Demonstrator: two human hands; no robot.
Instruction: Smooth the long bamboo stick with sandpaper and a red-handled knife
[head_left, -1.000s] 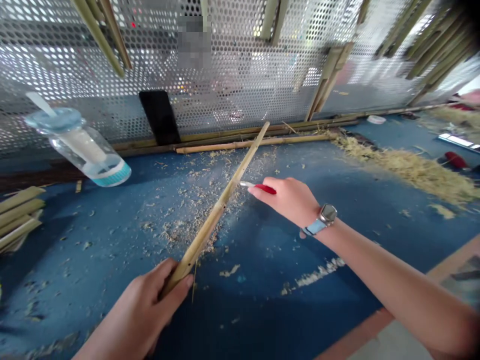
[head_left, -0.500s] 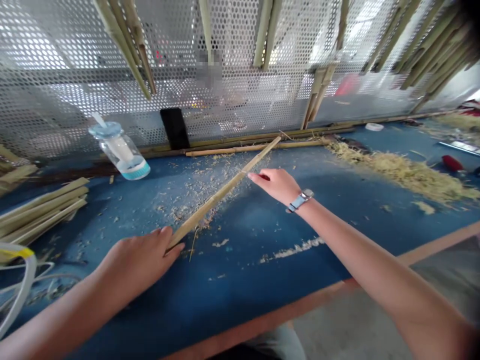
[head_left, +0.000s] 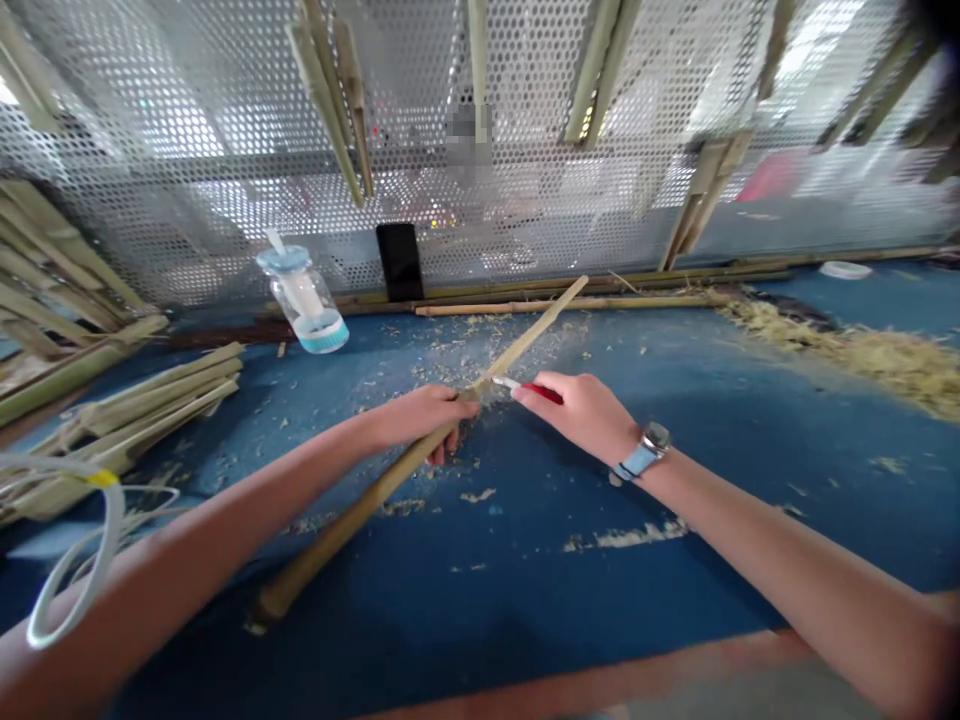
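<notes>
A long bamboo strip (head_left: 375,497) slants across the blue table, its far end raised toward the mesh wall and its near end at lower left. My left hand (head_left: 431,412) is closed around its middle, thumb on top. My right hand (head_left: 581,405) grips a red-handled knife (head_left: 541,392). The knife's pale blade touches or nearly touches the strip's edge just beyond my left fingers; exact contact is hard to tell. A blue-banded watch sits on my right wrist.
Split bamboo pieces (head_left: 165,400) lie at left beside a white cable (head_left: 112,545). A lidded jar (head_left: 304,300) and a phone (head_left: 400,262) stand at the back. Shavings (head_left: 862,350) are heaped at right. Bamboo hangs along the perforated wall (head_left: 525,200).
My left hand has shifted from the strip's near end up to its middle. The near end now shows at lower left. The knife in my right hand has come into clearer view. The camera view has turned left.
</notes>
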